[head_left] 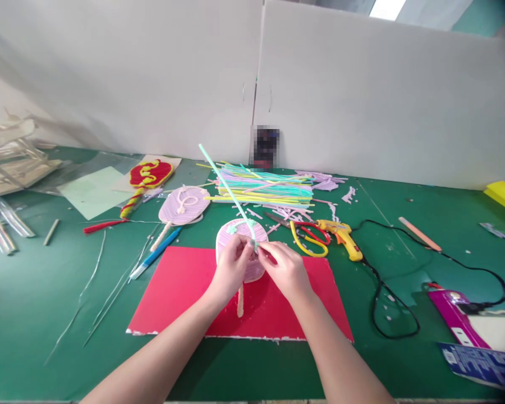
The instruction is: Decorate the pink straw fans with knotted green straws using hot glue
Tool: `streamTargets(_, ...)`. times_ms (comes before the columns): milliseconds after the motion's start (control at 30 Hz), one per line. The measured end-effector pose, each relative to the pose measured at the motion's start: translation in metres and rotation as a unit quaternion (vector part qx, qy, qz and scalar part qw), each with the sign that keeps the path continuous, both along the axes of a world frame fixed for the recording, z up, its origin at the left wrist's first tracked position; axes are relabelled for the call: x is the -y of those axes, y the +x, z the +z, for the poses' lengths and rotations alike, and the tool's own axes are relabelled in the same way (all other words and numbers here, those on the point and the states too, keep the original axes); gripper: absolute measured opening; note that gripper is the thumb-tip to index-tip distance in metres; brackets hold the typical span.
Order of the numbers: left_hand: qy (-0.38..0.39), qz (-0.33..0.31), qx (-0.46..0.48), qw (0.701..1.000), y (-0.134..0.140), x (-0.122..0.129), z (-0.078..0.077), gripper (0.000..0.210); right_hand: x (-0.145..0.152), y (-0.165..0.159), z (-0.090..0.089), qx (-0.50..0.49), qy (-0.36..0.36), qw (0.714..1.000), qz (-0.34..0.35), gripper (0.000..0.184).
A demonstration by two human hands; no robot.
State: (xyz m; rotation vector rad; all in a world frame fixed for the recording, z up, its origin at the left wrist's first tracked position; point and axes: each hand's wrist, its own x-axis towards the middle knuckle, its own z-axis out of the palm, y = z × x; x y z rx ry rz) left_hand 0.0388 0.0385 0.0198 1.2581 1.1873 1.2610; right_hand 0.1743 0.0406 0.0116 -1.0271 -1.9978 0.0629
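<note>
Both hands meet over a round lilac fan with a cream handle, which lies on a red board. Pinched between the fingertips of my left hand and my right hand is a mint-green pipe cleaner. Its long straight end slants up and left, while its lower end curls at my fingers. Small mint-green shapes sit on the upper part of the fan. My hands hide the fan's middle.
Behind the board lies a bundle of coloured pipe cleaners. Scissors and a yellow glue gun with a black cord are at right. To the left are another lilac fan, a red-and-yellow fan, a blue pen-like tool and thin wires.
</note>
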Motion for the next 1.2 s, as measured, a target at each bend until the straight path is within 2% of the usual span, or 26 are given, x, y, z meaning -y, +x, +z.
streamTargets(300, 0.010, 0.006, -0.015, 1.000, 0.000, 0.000, 0.000, 0.015, 0.000, -0.002, -0.005, -0.001, -0.007, 1.000, -0.002, 0.018)
streamTargets(467, 0.016, 0.011, -0.018, 1.000, -0.001, 0.000, -0.002, 0.015, 0.000, -0.002, -0.005, -0.016, -0.034, 0.999, -0.001, 0.020)
streamTargets(667, 0.011, 0.009, -0.018, 1.000, -0.004, -0.002, 0.001, 0.019, 0.001, 0.000, 0.001, -0.078, -0.084, 0.993, 0.023, 0.024)
streamTargets(933, 0.004, -0.020, -0.018, 1.000, -0.003, -0.001, 0.004, 0.022, 0.001, 0.003, 0.005, -0.187, -0.235, 0.954, 0.012, 0.018)
streamTargets(1200, 0.022, -0.022, -0.038, 0.999, -0.004, -0.002, 0.001, 0.015, 0.002, 0.002, 0.006, -0.237, -0.298, 0.924, 0.031, 0.020)
